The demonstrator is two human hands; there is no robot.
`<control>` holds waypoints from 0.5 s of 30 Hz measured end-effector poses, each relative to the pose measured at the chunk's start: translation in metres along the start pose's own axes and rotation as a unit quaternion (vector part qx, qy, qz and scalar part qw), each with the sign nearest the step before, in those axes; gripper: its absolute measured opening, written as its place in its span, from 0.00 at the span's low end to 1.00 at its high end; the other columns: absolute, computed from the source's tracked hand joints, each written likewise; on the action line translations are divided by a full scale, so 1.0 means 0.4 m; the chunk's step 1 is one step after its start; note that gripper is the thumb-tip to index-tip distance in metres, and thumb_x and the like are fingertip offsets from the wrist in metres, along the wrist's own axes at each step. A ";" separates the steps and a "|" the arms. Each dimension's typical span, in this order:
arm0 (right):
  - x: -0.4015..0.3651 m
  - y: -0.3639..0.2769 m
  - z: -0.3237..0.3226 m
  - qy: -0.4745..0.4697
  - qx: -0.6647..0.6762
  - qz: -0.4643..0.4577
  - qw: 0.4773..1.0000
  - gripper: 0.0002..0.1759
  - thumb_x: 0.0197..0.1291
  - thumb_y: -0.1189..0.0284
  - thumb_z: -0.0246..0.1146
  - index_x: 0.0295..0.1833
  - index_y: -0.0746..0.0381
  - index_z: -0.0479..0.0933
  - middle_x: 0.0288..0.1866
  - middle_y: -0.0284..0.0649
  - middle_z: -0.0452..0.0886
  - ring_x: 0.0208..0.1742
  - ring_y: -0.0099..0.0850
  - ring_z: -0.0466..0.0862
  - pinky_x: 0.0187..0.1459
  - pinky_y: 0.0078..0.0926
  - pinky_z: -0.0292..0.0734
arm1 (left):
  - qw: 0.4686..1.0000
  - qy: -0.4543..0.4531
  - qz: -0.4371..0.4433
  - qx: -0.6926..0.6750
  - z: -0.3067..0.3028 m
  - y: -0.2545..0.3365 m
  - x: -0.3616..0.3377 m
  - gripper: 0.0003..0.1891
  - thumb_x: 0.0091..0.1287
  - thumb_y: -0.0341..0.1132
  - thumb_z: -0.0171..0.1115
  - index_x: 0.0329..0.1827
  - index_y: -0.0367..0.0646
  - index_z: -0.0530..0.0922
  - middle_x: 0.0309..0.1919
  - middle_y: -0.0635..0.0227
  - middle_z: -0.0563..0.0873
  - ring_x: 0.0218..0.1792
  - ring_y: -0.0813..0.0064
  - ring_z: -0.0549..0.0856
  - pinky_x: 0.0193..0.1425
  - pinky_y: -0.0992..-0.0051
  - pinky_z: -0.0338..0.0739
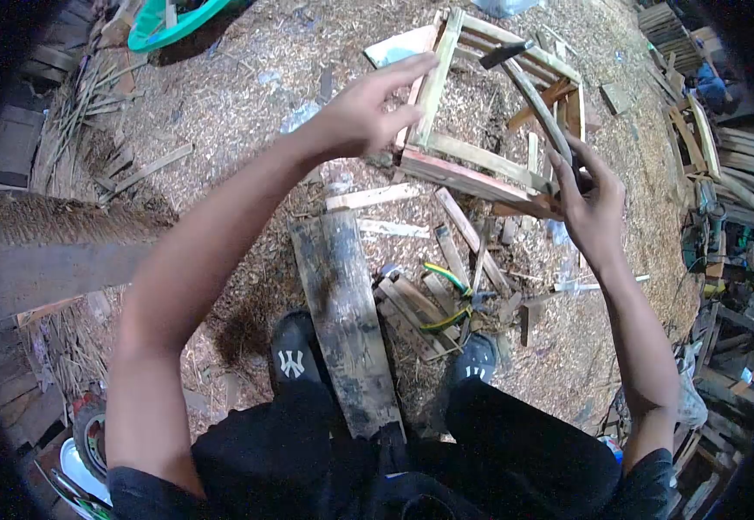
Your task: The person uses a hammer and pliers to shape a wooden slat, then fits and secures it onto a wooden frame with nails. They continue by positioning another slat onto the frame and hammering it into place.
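A wooden slat crate frame lies tilted on the sawdust-covered ground ahead of me. My left hand has its fingers spread, fingertips touching a pale upright slat of the frame. My right hand is closed on the wooden handle of a hammer, whose dark head points up over the frame's far side. Below me a thick dark plank runs between my two black shoes.
Loose slats and offcuts and green-yellow handled pliers lie by my right foot. A teal basin sits at the top left. Stacked wooden frames stand at the right, boards at the left.
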State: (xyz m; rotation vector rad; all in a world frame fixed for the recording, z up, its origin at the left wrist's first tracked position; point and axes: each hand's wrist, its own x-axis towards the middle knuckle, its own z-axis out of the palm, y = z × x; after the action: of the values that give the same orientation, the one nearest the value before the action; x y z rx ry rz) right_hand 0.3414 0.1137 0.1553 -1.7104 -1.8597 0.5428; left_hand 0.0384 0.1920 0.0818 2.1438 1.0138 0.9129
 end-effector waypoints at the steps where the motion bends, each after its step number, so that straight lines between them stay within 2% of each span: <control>1: 0.008 0.013 0.004 0.003 0.001 -0.004 1.000 0.15 0.71 0.74 0.67 0.60 0.68 0.83 0.32 0.40 0.87 0.33 0.21 0.85 0.34 0.24 0.79 | 1.000 0.002 0.003 0.004 0.004 0.000 0.025 0.34 0.72 0.30 0.57 0.84 0.55 0.64 0.81 0.55 0.66 0.81 0.58 0.66 0.85 0.60 0.59; 3: 0.019 0.062 0.021 0.075 0.015 -0.058 0.995 0.14 0.73 0.72 0.66 0.59 0.68 0.83 0.27 0.34 0.82 0.30 0.16 0.78 0.30 0.21 0.73 | 0.983 0.030 -0.139 -0.120 0.018 0.012 0.081 0.31 0.77 0.38 0.60 0.83 0.54 0.66 0.77 0.51 0.73 0.77 0.57 0.72 0.81 0.60 0.65; 4: 0.024 0.074 0.027 0.092 0.035 -0.069 0.993 0.15 0.73 0.70 0.67 0.58 0.68 0.83 0.26 0.32 0.80 0.29 0.15 0.73 0.28 0.21 0.69 | 0.981 0.066 -0.157 -0.096 0.033 0.008 0.113 0.34 0.75 0.45 0.64 0.81 0.47 0.67 0.72 0.48 0.78 0.73 0.55 0.77 0.77 0.60 0.70; 5: 0.025 0.075 0.023 0.092 0.034 -0.070 0.993 0.15 0.73 0.70 0.67 0.58 0.68 0.83 0.26 0.32 0.80 0.29 0.15 0.73 0.28 0.21 0.69 | 0.981 0.067 -0.156 -0.097 0.044 0.001 0.145 0.34 0.75 0.45 0.64 0.81 0.47 0.67 0.72 0.48 0.78 0.73 0.55 0.77 0.77 0.60 0.70; 7: 0.023 0.077 0.019 0.073 0.032 -0.057 0.995 0.14 0.73 0.69 0.67 0.57 0.68 0.84 0.27 0.31 0.80 0.28 0.16 0.74 0.27 0.20 0.67 | 0.985 0.145 -0.067 0.062 0.055 0.005 0.189 0.39 0.72 0.50 0.67 0.82 0.42 0.65 0.69 0.46 0.80 0.71 0.52 0.79 0.76 0.58 0.72; 8: 0.024 0.087 0.025 0.080 0.051 -0.056 0.994 0.15 0.74 0.68 0.67 0.56 0.68 0.85 0.27 0.31 0.81 0.30 0.16 0.74 0.29 0.21 0.69 | 0.985 0.109 -0.130 0.028 0.056 0.005 0.207 0.34 0.66 0.46 0.72 0.73 0.41 0.76 0.70 0.42 0.78 0.69 0.46 0.80 0.74 0.59 0.73; 12: 0.022 0.075 0.014 0.066 0.047 -0.057 0.995 0.15 0.74 0.68 0.67 0.56 0.69 0.85 0.29 0.32 0.81 0.31 0.16 0.75 0.31 0.21 0.70 | 0.980 0.138 -0.144 0.009 0.108 -0.051 0.227 0.30 0.66 0.43 0.71 0.69 0.38 0.79 0.66 0.43 0.81 0.67 0.46 0.81 0.74 0.58 0.74; 15: 0.017 0.076 0.018 0.060 0.077 -0.041 0.994 0.16 0.74 0.67 0.67 0.56 0.69 0.85 0.30 0.32 0.82 0.33 0.16 0.76 0.33 0.21 0.71 | 0.980 0.176 -0.096 0.023 0.127 -0.078 0.223 0.28 0.68 0.40 0.68 0.69 0.36 0.78 0.63 0.42 0.83 0.65 0.47 0.83 0.72 0.59 0.75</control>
State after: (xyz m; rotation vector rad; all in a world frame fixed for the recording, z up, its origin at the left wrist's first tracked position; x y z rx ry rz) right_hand 0.3599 0.1242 0.1314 -1.5259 -1.7472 0.5244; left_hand 0.1073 0.2706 0.0579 1.9177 1.3985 1.2078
